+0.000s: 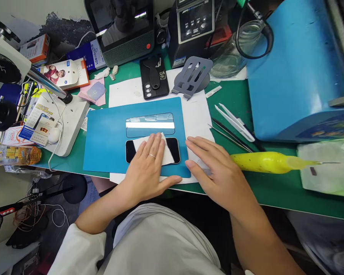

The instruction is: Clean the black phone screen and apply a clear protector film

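Observation:
A black phone [173, 149] lies screen up on a blue mat [106, 141]. My left hand [147, 166] lies flat on a white wipe [166, 152] that covers the middle of the phone, fingers stretched out, a ring on one finger. My right hand [215, 170] rests open beside the phone's right end, fingers flat on the mat's edge and the white paper [196, 114]. Just behind the phone on the mat lies a clear glass screen protector [150, 125].
A yellow squeeze bottle [263, 161] with a needle tip lies to the right. Tweezers and thin tools [233, 124] lie behind it. A large blue roll [298, 65], a black phone case [154, 77], a grey stand [192, 76] and a microscope base [71, 122] surround the mat.

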A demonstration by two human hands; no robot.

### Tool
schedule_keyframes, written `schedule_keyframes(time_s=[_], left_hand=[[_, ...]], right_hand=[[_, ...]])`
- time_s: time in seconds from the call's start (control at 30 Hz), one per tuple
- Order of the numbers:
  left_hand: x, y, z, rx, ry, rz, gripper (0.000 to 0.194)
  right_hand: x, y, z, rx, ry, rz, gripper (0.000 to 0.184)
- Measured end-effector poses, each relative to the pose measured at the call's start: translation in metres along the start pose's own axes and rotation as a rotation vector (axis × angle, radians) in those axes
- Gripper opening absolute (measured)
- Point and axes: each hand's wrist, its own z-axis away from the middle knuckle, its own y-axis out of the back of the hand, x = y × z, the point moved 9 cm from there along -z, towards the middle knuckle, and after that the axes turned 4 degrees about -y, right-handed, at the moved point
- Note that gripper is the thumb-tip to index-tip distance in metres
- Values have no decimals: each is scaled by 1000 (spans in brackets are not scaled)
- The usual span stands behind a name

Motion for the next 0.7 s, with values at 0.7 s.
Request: schedule_keyframes(time_s=[0.7], left_hand=[[-14,-4,65,64,83,-86,93]], right_hand=[[-2,-4,5,-48,-16,76,63]])
